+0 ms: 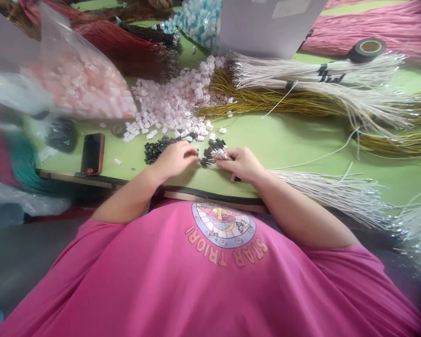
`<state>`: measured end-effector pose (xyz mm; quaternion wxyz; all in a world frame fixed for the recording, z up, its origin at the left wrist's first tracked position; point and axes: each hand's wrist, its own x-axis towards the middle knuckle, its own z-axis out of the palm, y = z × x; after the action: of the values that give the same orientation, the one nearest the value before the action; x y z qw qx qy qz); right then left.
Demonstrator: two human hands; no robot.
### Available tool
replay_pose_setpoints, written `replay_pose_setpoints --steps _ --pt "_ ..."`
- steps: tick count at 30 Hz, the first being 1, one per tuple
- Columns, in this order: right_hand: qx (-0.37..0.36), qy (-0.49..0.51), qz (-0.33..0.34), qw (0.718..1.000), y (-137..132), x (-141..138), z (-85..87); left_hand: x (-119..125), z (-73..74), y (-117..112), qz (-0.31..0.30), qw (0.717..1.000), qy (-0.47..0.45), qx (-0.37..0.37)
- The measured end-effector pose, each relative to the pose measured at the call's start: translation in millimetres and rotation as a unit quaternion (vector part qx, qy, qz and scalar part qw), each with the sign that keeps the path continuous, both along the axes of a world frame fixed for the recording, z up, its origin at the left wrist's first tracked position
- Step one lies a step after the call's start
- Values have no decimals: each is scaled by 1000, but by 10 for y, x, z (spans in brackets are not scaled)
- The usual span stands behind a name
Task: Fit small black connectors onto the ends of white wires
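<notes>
My right hand (244,164) is wrapped round the end of a bundle of white wires (323,187), which trails off to the right. Bare metal tips poke out past my fingers, and black connector housings (210,149) cluster at that end. My left hand (177,158) is closed, thumb and fingers drawn together just left of the wire tips. Whatever it pinches is too small to make out. Beside and partly behind it lies a pile of small black housings (156,149).
White housings (175,103) are heaped behind my hands. A bag of pinkish housings (87,84) and a phone (93,154) sit on the left. Yellow wires (284,102), white wire bundles (301,70) and a black tape roll (368,48) occupy the right back. Purple bins (266,28) stand behind.
</notes>
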<state>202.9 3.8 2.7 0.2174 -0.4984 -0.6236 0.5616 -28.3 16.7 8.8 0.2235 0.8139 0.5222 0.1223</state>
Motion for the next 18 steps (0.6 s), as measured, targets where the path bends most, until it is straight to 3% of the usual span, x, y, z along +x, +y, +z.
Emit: replay_pose_setpoints --steps 4,9,13,18 --pt "-22 -12 -6 1000 11 6 -13 -222 -26 442 114 987 82 74" --pt "-26 -8 -1 1000 11 13 -9 -320 -62 754 57 984 167 1" --pt "-26 -6 5 1000 10 14 -1 -272 -32 738 10 973 228 -27" --pt "-22 -8 3 1000 12 9 10 -224 -22 702 5 959 284 -25"
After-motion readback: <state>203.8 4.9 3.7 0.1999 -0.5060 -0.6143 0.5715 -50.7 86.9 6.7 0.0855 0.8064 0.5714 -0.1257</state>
